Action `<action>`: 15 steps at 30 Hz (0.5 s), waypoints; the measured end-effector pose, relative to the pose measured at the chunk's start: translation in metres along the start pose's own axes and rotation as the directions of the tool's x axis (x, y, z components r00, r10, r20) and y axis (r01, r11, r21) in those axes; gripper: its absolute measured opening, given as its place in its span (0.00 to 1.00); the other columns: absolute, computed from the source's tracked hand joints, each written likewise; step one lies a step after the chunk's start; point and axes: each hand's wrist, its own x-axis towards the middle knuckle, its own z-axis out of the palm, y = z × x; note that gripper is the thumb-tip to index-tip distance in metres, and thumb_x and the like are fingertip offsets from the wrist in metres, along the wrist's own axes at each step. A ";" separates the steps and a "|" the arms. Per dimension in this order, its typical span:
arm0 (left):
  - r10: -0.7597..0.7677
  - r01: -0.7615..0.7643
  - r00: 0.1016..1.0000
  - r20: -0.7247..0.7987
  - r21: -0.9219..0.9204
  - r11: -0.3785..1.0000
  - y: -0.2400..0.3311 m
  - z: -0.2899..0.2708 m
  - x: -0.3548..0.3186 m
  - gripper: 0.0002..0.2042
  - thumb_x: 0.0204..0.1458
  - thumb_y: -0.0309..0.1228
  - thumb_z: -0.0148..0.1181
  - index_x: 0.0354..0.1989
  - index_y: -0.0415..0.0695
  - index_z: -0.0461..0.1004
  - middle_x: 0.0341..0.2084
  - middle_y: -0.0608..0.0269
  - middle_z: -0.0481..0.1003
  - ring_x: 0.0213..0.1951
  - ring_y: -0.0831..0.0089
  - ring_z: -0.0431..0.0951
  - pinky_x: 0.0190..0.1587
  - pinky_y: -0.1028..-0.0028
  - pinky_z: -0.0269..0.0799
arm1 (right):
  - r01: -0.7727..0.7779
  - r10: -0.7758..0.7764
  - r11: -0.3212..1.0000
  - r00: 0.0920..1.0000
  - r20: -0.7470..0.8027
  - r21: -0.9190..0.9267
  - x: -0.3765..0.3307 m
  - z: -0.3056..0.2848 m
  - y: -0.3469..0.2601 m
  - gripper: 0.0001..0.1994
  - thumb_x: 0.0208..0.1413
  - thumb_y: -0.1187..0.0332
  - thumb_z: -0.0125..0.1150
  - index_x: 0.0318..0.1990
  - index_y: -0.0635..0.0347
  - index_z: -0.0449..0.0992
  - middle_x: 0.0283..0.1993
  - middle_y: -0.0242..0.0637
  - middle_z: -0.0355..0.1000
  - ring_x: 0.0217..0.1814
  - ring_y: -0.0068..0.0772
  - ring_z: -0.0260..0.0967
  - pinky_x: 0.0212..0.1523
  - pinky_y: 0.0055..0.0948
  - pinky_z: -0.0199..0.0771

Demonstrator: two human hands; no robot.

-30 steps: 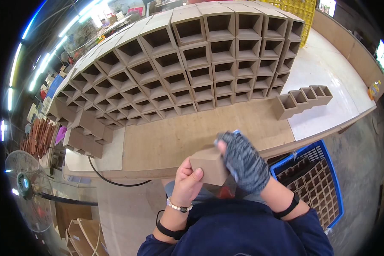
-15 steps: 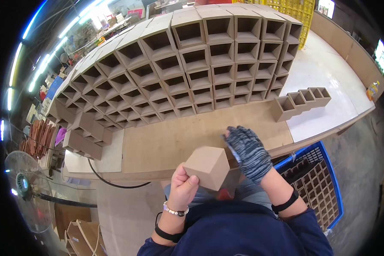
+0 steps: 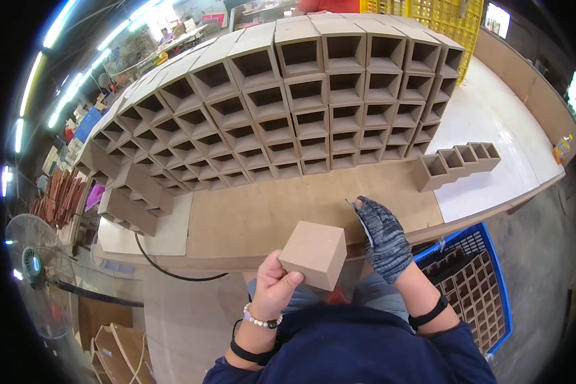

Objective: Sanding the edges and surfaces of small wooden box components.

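My bare left hand (image 3: 278, 288) grips a brown fibreboard box (image 3: 315, 251) by its lower left corner, thumb on the near face. The box is held tilted in front of the table's near edge, with closed faces toward me. Just right of it is my right hand (image 3: 385, 240), in a grey-black knitted glove with bare fingertips. Its fingers are bent together along a thin, flat, pale-edged piece (image 3: 360, 219), mostly hidden by the glove, so its kind cannot be made out. A small gap separates this hand from the box.
Stacked open-fronted boxes (image 3: 304, 91) form a wall across the table (image 3: 262, 214). A short row of boxes (image 3: 457, 164) stands right, more boxes (image 3: 131, 200) left. A blue crate (image 3: 507, 301) of boxes sits low right, a fan (image 3: 35, 262) left. A black cable (image 3: 173, 275) hangs off the edge.
The box has turned slightly in my left hand, so its upper face shows more. My gloved right hand has shifted a little right and down, away from the box. The view has shifted slightly.
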 end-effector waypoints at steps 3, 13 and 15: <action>0.002 -0.020 0.997 -0.076 -0.244 0.970 -0.004 0.003 0.006 0.16 0.53 0.36 0.54 0.46 0.38 0.66 0.46 0.59 0.70 0.50 0.69 0.68 0.53 0.67 0.62 | 0.001 0.006 0.988 0.999 -0.040 0.157 0.000 -0.006 -0.010 0.30 0.39 0.84 0.45 0.57 0.63 0.60 0.55 0.50 0.62 0.57 0.48 0.60 0.60 0.39 0.55; -0.249 0.099 0.949 -0.194 -0.565 0.819 -0.014 -0.002 0.019 0.23 0.56 0.43 0.43 0.50 0.36 0.65 0.50 0.56 0.68 0.53 0.62 0.66 0.56 0.62 0.58 | -0.113 0.143 0.950 0.986 -0.083 0.291 -0.007 -0.004 0.000 0.34 0.35 0.87 0.42 0.58 0.61 0.60 0.58 0.48 0.60 0.60 0.47 0.57 0.61 0.35 0.56; -0.274 0.155 0.954 -0.126 -0.573 0.805 -0.013 -0.008 0.018 0.19 0.56 0.38 0.43 0.50 0.36 0.66 0.50 0.56 0.69 0.53 0.63 0.66 0.56 0.64 0.58 | -0.118 0.152 0.954 0.983 -0.107 0.277 -0.005 -0.009 0.000 0.34 0.35 0.87 0.42 0.58 0.61 0.60 0.58 0.47 0.60 0.60 0.46 0.57 0.61 0.35 0.56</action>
